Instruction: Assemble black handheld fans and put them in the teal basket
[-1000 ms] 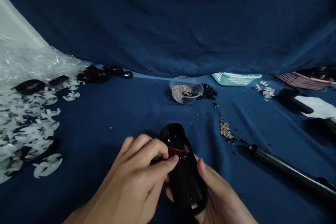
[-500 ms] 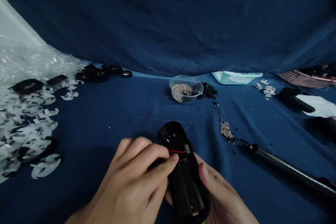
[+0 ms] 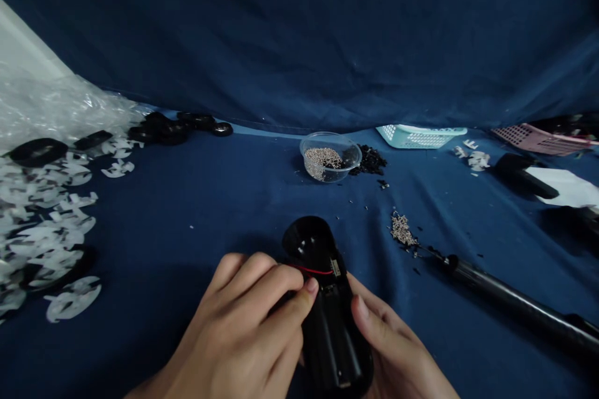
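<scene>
A long black plastic housing [image 3: 334, 336] with a scooped, open upper end lies tilted in my right hand [image 3: 397, 343], whose thumb presses its right side. Across the hollow runs a thin red wire [image 3: 314, 270], ending near a small pale connector [image 3: 336, 267] at the right wall. My left hand [image 3: 255, 318] is closed at the housing's left edge, thumb and forefinger pinched together by the wire. Whatever lies between those fingertips is hidden by them, though the wire passes behind the forefinger.
A clear tub [image 3: 330, 159] of small screws stands beyond, beside a heap of black bits [image 3: 372, 161]. A black electric screwdriver [image 3: 510, 299] points at loose screws [image 3: 401, 229]. White plastic parts [image 3: 47, 224] pile up left. Turquoise [image 3: 421, 138] and pink [image 3: 538, 138] baskets stand at the back.
My left hand has shifted slightly; more of the red wire shows left of the housing's rim. The housing stays in my right hand, almost unmoved. The view has shifted a little.
</scene>
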Tool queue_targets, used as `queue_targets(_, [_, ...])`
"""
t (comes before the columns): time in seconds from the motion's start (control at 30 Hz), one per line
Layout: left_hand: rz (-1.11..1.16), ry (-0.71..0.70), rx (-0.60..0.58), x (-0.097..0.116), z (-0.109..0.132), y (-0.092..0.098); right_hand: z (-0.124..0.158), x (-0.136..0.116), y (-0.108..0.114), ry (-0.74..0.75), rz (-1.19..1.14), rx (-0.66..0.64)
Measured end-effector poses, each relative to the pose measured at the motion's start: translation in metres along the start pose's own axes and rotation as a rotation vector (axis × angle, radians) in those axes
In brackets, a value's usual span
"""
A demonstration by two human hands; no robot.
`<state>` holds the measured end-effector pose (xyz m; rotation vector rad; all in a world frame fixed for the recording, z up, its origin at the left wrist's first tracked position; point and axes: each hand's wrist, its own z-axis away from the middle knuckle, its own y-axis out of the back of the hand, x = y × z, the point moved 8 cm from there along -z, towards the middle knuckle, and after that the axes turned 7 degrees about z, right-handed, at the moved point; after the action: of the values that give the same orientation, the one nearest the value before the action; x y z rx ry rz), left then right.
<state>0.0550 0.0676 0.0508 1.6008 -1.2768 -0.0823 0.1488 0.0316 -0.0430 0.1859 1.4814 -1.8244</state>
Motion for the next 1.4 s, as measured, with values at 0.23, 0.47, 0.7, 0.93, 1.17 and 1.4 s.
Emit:
queue_targets(0.23, [0.077,0.119,-0.080,-0.014,0.003,-0.006,-0.004,0.005,0.002,-0.042,0.030,-0.012])
queue_targets(0.47, [-0.193,0.280,0.097,-0.052,0.014,0.037,-0.003,-0.003,0.012,0.054,0.134,0.086])
queue_targets(0.7, [0.029,0.542,-0.227,-0.098,0.035,0.008,0.002,-0.011,0.021,0.125,0.335,0.254])
queue_targets(0.93, [0.516,0.674,-0.306,-0.070,0.028,-0.012,0.010,-0.018,0.014,0.193,0.465,0.354])
queue_targets(1.17, [0.649,0.827,-0.020,-0.067,0.040,-0.018,0.032,-0.034,-0.003,0.535,0.775,0.654])
queue_targets(1.4, [0.967,0.955,0.334,-0.055,0.061,-0.034,0.050,-0.039,-0.060,0.888,1.349,0.920])
